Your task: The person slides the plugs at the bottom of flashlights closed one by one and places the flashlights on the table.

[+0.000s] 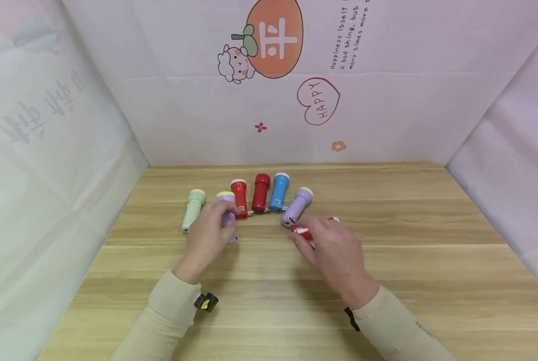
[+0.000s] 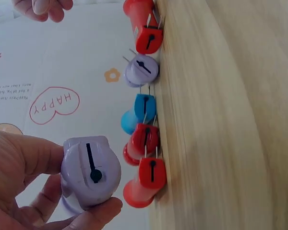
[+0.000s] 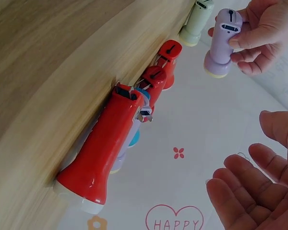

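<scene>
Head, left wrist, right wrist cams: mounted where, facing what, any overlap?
Head: on the head, forward and down at the wooden tabletop; left hand, right hand, sleeves show.
Left wrist: on that wrist, toward the held purple flashlight; left hand, part of right hand show.
Right wrist: on that wrist, toward the nearest red flashlight; both hands show.
Both wrist views share the held purple flashlight.
</scene>
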{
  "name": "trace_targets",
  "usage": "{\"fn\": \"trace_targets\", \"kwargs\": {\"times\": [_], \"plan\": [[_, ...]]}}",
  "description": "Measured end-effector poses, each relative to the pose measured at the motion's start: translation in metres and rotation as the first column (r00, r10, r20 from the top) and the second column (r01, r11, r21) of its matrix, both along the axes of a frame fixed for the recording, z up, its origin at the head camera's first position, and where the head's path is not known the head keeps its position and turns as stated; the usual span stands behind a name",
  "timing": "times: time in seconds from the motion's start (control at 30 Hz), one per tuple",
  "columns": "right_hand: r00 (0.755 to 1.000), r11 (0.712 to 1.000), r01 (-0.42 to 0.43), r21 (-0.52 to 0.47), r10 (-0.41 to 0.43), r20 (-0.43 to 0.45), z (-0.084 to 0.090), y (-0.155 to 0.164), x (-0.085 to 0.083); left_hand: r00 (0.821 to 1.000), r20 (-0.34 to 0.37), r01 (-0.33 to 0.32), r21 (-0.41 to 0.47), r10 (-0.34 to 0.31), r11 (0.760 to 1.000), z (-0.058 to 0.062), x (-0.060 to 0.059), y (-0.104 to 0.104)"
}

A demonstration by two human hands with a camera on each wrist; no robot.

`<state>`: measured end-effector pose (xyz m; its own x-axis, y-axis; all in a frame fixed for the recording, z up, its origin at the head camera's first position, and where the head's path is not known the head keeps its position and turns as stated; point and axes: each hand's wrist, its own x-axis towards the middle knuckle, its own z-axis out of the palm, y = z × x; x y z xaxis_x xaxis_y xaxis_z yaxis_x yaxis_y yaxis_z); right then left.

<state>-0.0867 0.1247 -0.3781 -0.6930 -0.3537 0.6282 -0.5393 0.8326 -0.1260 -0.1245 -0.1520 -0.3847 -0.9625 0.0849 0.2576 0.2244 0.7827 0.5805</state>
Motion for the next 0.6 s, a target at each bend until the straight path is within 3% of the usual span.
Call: {"fn": "trace_targets", "kwargs": {"times": [0.13,0.3,0.6], "plan": [[1.000,1.000,0.008,-0.002,-0.008,0.017,-0.001,0.002,-0.001,0.998,-0.022,-0.060,-0.055,0.059,0.997,0.002,-0.004,-0.006],[0.999,1.000,0.024,0.004,-0.024,0.029,0.000,0.006,-0.002,0.988,0.001,-0.152,-0.121,0.153,0.981,0.001,-0.010,-0.010],[0.997,0.997,0.059,0.041,-0.061,0.052,0.002,0.015,-0.003,0.985,-0.106,-0.159,-0.255,0.136,0.954,-0.011,-0.024,-0.014]]}}
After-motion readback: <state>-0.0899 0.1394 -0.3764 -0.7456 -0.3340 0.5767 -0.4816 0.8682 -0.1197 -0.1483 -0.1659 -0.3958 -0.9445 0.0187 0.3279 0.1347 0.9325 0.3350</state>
